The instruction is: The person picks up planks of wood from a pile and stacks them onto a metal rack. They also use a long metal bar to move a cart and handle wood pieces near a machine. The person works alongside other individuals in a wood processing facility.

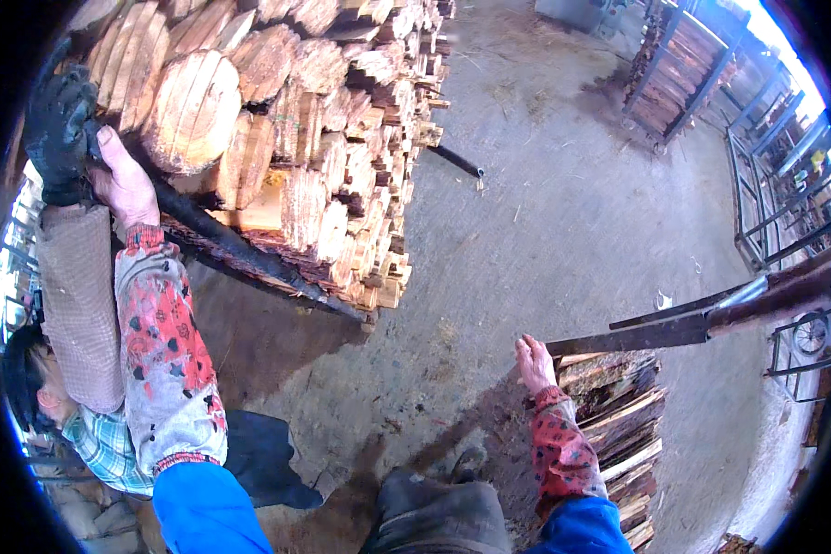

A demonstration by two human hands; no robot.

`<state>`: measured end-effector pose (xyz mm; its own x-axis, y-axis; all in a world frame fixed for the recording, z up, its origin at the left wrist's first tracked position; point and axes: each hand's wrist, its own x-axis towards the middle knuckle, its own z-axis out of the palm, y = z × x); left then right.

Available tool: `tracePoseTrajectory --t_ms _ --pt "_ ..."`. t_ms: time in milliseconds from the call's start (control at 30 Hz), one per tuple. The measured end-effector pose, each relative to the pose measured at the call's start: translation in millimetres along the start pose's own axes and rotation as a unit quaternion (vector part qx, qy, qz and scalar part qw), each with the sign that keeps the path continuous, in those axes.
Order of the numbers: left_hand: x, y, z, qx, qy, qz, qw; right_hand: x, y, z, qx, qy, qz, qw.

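Observation:
At the upper left, my left hand (127,181) is closed with its thumb raised, beside a co-worker's black-gloved hand (62,125). Its fingers are mostly hidden, so what they grip cannot be made out. A dark metal bar (240,249) runs from behind that wrist along the lower edge of a big stack of split wood (277,129). On the right, my right hand (534,365) is closed round the near end of a flat dark metal bar (632,336). This bar lies above another pile of split wood (619,425).
A co-worker in a checked shirt (106,448) stands bent close at my left. Beyond the concrete floor (545,222) stands another wood-filled rack (679,69). Metal frames (757,198) line the right side, with a spoked wheel (810,334) near them. A dark bar end (459,161) juts from the big stack.

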<state>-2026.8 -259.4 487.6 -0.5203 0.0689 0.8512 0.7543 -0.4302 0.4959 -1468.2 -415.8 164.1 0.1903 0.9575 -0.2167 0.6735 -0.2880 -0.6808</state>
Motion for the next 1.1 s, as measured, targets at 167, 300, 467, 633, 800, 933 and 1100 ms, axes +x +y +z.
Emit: tracePoseTrajectory --t_ms 167,300,467,633,800,933,1100 --pt "-6.3 -10.3 0.5 0.049 0.026 -0.013 0.998 0.5 15.6 2.5 -0.046 -0.001 -0.053 0.998" --pt "-14.5 -0.2 2.3 0.023 0.018 0.013 0.999 -3.4 46.1 5.4 -0.035 -0.021 -0.055 0.998" --pt "-20.3 -2.1 -5.1 0.048 0.014 -0.043 0.998 -4.0 65.6 7.9 -0.017 -0.037 -0.061 0.997" --pt "-1.0 16.4 -21.1 -0.009 0.095 -0.037 0.995 -16.2 56.7 19.9 0.033 -0.055 -0.066 0.996" --pt "-9.3 39.7 -17.0 -0.097 0.051 0.059 0.992 -30.7 56.5 30.5 0.04 -0.036 -0.108 0.993" --pt "8.7 25.9 -21.5 -0.194 0.064 0.122 0.971 -54.4 87.9 49.6 0.037 -0.059 -0.115 0.991" --pt "-1.4 41.1 -30.5 -0.191 0.096 0.143 0.966 -83.0 134.1 61.8 0.03 -0.069 -0.075 0.994"
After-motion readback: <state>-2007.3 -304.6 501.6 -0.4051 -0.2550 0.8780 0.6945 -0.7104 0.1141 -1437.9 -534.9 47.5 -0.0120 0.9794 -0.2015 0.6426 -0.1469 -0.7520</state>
